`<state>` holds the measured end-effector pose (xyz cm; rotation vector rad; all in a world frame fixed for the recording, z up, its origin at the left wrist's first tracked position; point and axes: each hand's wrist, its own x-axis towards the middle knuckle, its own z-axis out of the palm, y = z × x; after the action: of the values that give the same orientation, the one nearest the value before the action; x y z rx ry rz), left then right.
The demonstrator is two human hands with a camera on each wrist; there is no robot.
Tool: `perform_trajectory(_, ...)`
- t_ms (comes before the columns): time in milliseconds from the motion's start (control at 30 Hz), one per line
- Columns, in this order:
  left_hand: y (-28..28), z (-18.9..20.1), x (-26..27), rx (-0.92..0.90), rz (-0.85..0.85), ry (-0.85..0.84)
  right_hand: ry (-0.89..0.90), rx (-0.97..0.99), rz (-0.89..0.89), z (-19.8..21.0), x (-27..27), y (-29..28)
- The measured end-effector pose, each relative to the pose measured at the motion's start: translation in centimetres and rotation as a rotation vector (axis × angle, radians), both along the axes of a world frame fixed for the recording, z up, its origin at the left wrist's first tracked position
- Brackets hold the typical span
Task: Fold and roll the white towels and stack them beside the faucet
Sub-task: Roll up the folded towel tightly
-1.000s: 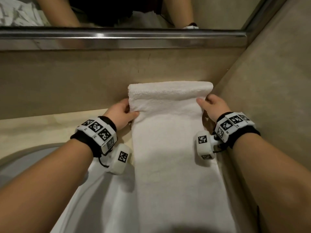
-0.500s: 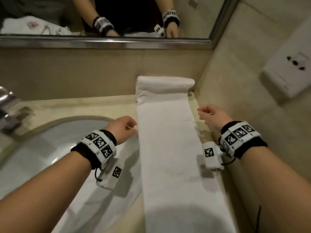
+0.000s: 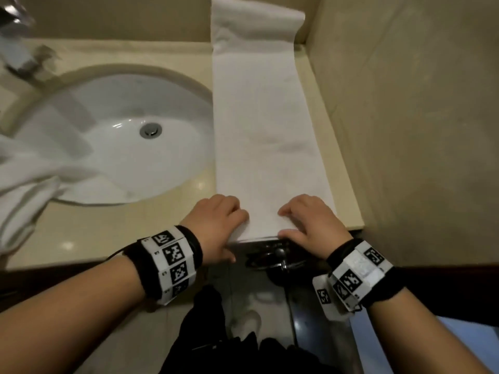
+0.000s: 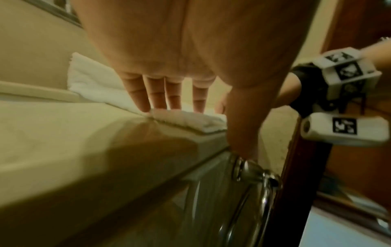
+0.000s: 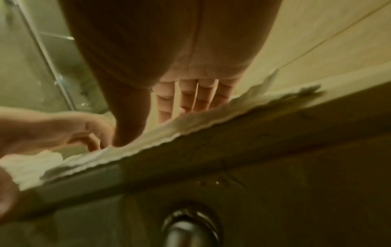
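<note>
A white towel (image 3: 264,130), folded into a long narrow strip, lies on the beige counter (image 3: 108,233) right of the sink. It runs from the back wall to the front edge. My left hand (image 3: 218,222) and right hand (image 3: 310,225) sit side by side on its near end. Their fingertips press down on the cloth and the thumbs hang at the counter's front edge. The left wrist view shows straight fingers (image 4: 156,98) touching the towel (image 4: 190,120). In the right wrist view the fingers (image 5: 186,100) rest on the towel's near hem (image 5: 148,140). The faucet (image 3: 16,36) is at the far left.
A white oval sink (image 3: 121,130) lies left of the towel. A second, crumpled white towel (image 3: 27,184) hangs over the sink's left rim. A beige wall (image 3: 405,117) stands close on the right. A chrome towel ring (image 3: 272,260) hangs below the counter's front edge.
Both hands let go of the towel's far fold and drew back to its near end at the counter's front edge. The head view tipped down from the mirror to the counter.
</note>
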<state>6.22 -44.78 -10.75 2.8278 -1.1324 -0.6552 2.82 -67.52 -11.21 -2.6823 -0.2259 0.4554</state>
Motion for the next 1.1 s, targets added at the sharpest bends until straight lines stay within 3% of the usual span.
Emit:
perform_trajectory(167, -1.1, -0.5, -2.0, -0.027, -0.020, -0.239, -0.104, -0.130, 0.097, -0.7, -1.9, 0.2)
perform_trajectory(333, -0.9, -1.1, -1.7, -0.064, 0.010, -0.133, -0.163, -0.109, 0.135, -0.8, -2.1, -0.4)
perform_trajectory(467, 0.0, -0.4, -0.1, -0.215, 0.236, 0.062, -0.182, -0.176, 0.044, 0.0, -1.5, -2.2)
perform_trajectory(600, 0.7, -0.6, 1.8, -0.318, 0.485, 0.159, -0.026, -0.123, -0.154, 0.5, 0.4, -3.2)
perform_trajectory(700, 0.5, -0.9, 2.4, -0.321, 0.571, 0.164, 0.015, -0.187, -0.240, 0.6, 1.5, -2.9)
perform_trajectory(800, 0.1, -0.8, 2.0, -0.326, 0.516, 0.022, -0.218, -0.347, -0.208, 0.7, 1.2, -2.2)
perform_trajectory(867, -0.3, -0.9, 1.6, -0.304, 0.336, -0.130, -0.346, -0.315, -0.110, 0.5, 0.8, -1.7)
perform_trajectory(933, -0.6, -1.2, 1.2, -0.213, 0.163, -0.155, -0.320, -0.259, 0.016, 0.1, 0.5, -1.6)
perform_trajectory(1100, 0.3, -1.1, 0.3, -0.127, 0.089, -0.167, -0.235, -0.195, 0.084, -0.1, -0.4, -2.6)
